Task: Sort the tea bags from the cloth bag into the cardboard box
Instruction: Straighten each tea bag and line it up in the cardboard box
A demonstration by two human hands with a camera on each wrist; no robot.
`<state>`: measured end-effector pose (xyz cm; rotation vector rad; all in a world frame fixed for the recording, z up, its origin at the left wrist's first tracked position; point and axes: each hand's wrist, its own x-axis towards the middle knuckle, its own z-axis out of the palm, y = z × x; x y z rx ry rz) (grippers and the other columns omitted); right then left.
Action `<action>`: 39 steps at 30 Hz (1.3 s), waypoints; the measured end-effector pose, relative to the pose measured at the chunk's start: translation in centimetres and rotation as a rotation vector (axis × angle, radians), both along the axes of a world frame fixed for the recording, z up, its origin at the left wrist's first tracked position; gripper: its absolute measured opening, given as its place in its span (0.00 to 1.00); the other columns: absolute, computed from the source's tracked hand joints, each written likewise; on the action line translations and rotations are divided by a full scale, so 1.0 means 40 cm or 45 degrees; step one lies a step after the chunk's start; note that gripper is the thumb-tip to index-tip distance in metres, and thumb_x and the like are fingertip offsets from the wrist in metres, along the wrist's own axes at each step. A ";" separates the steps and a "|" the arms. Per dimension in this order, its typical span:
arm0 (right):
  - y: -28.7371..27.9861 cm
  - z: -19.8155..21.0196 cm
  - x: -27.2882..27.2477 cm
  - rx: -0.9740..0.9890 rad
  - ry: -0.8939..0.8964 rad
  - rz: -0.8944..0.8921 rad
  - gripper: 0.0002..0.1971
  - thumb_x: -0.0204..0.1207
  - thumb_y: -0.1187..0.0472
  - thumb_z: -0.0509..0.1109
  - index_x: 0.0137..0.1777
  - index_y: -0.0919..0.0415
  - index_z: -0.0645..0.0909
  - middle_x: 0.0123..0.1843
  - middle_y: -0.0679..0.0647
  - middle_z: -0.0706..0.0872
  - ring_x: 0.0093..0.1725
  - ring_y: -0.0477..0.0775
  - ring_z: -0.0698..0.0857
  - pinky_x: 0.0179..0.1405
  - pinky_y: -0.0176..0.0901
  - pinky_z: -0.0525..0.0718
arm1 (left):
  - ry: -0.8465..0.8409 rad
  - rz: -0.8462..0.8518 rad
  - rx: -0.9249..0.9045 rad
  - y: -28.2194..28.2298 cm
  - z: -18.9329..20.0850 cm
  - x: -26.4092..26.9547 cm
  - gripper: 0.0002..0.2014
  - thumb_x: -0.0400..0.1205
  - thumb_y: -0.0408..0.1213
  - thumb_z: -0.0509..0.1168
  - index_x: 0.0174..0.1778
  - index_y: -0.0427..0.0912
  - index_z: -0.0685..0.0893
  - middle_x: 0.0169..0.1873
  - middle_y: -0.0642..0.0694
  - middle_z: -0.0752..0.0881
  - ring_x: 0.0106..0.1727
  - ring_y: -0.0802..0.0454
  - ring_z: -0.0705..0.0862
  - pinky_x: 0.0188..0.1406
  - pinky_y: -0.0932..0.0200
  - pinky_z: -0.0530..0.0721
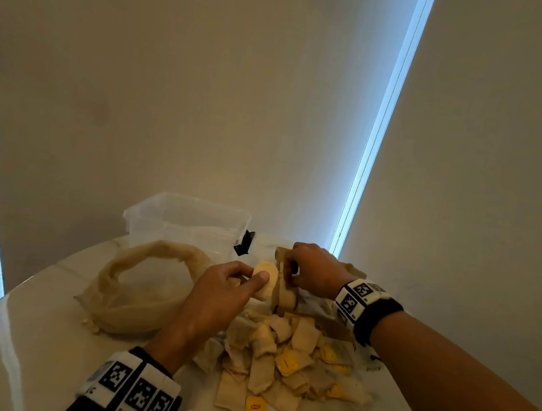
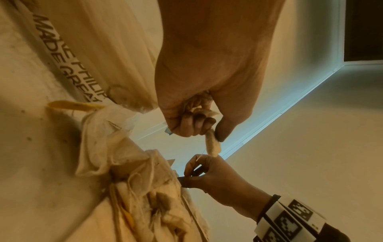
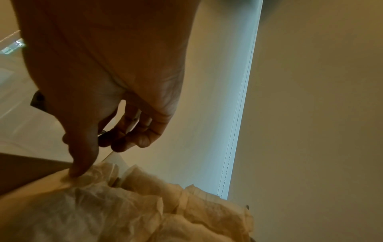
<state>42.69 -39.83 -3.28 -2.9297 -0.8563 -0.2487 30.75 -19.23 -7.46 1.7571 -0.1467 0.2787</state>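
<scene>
Right hand (image 3: 99,91) hangs with fingers (image 3: 143,139) loosely curled, thumb tip pressing onto crumpled pale translucent paper tea bags (image 3: 145,212) heaped below, beside a brown cardboard edge (image 3: 31,165), with a beige roller blind (image 3: 321,114) behind.

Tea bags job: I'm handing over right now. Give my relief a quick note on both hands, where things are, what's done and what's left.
Left hand: pinches one tea bag between thumb and fingers, raised near the cardboard box.
Right hand: at the box's top, fingers curled on something small; what exactly is unclear.
Cloth bag: lies open and slack on the table, left of the hands.
Loose pile of tea bags: on the table in front of the box.
Clear plastic tub: behind the cloth bag.
Done: the bags are out on the table; the count inside the box is hidden.
Left: box the held bag, then the pile.
</scene>
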 end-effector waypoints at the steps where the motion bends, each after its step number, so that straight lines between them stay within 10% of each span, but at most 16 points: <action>1: -0.001 0.007 -0.001 -0.006 -0.021 0.000 0.05 0.79 0.61 0.82 0.47 0.52 0.88 0.50 0.45 0.83 0.48 0.48 0.84 0.54 0.40 0.88 | 0.001 0.001 -0.006 -0.001 0.000 0.000 0.11 0.86 0.52 0.72 0.55 0.50 0.92 0.46 0.52 0.93 0.49 0.54 0.91 0.51 0.54 0.90; 7: 0.004 0.028 -0.022 -0.079 0.181 0.018 0.10 0.76 0.54 0.85 0.51 0.50 0.87 0.47 0.43 0.87 0.47 0.45 0.86 0.55 0.44 0.90 | 0.000 -0.010 -0.031 -0.005 -0.001 -0.003 0.10 0.86 0.49 0.72 0.53 0.48 0.92 0.45 0.50 0.93 0.39 0.65 0.90 0.31 0.71 0.82; 16: -0.004 -0.015 -0.020 -0.059 0.062 -0.053 0.06 0.78 0.61 0.80 0.49 0.52 0.86 0.42 0.40 0.81 0.44 0.48 0.85 0.42 0.33 0.82 | -0.003 -0.022 -0.038 -0.004 0.005 -0.009 0.09 0.87 0.50 0.72 0.54 0.49 0.93 0.45 0.51 0.94 0.45 0.61 0.91 0.37 0.69 0.83; 22: -0.019 0.036 -0.032 -0.010 0.147 -0.051 0.12 0.75 0.53 0.86 0.52 0.51 0.87 0.45 0.43 0.85 0.45 0.47 0.86 0.55 0.45 0.90 | -0.009 -0.006 -0.027 -0.006 0.006 -0.009 0.09 0.86 0.50 0.72 0.52 0.50 0.93 0.44 0.53 0.93 0.42 0.64 0.89 0.43 0.63 0.83; 39: 0.002 0.000 -0.031 -0.077 0.006 -0.082 0.09 0.76 0.57 0.84 0.52 0.53 0.88 0.42 0.42 0.82 0.46 0.49 0.86 0.46 0.37 0.83 | -0.002 -0.001 -0.007 -0.004 -0.006 0.004 0.10 0.87 0.49 0.72 0.56 0.48 0.92 0.45 0.52 0.92 0.42 0.60 0.89 0.36 0.67 0.82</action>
